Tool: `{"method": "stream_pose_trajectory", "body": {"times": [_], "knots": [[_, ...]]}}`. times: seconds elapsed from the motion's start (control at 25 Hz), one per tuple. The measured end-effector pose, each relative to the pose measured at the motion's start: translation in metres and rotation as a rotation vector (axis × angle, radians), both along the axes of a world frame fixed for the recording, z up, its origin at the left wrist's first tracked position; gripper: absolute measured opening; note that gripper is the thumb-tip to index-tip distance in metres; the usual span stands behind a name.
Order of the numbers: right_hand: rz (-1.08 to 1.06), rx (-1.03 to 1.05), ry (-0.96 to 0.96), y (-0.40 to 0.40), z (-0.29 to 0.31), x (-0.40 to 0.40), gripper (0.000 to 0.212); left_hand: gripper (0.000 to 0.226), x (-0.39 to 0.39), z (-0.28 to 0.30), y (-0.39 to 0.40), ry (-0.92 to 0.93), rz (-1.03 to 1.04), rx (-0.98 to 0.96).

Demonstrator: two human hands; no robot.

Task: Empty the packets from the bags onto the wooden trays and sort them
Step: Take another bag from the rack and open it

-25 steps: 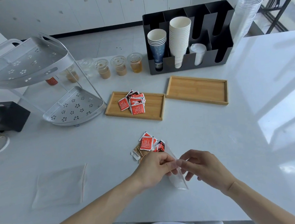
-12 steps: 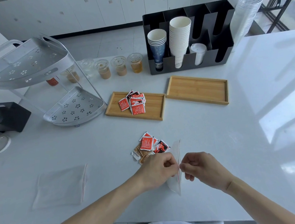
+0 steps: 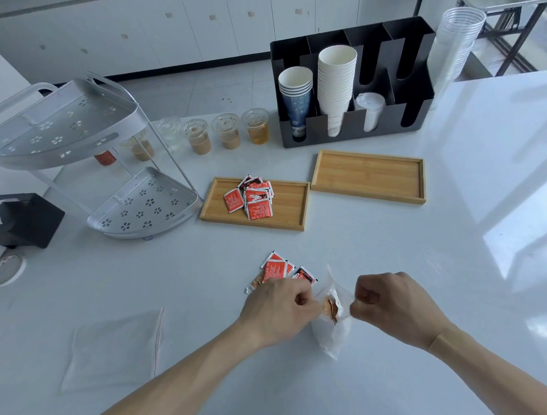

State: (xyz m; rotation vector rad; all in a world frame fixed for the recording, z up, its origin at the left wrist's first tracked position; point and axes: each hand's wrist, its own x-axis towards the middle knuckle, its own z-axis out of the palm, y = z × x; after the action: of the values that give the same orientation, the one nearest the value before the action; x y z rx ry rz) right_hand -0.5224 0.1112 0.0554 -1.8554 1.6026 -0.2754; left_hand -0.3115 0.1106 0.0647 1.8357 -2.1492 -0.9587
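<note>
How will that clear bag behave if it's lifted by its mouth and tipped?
The bag looks thin and crumpled between both hands, so probably floppy. It seems light, holding few packets. Those would likely slide out once tipped.

so there's two wooden trays (image 3: 366, 176), two clear bags (image 3: 113, 350), four lidded drink cups (image 3: 257, 126), and two hands (image 3: 278, 310).

Single head-worn view, forward and down over table (image 3: 407, 260)
</note>
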Motion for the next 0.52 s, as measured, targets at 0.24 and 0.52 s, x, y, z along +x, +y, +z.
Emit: {"method": "stream_pose_trajectory", "body": {"times": [0.24,0.52], "knots": [[-0.109,-0.05,0.193,-0.006,0.006,-0.026,0.027,0.034,0.02,-0.005,-0.01,0.017,0.117,0.047],[-0.187,-0.013,0.312,-0.005,0.008,-0.028,0.024,0.034,0.007,-0.006,-0.016,0.145,0.15,0.116]]}}
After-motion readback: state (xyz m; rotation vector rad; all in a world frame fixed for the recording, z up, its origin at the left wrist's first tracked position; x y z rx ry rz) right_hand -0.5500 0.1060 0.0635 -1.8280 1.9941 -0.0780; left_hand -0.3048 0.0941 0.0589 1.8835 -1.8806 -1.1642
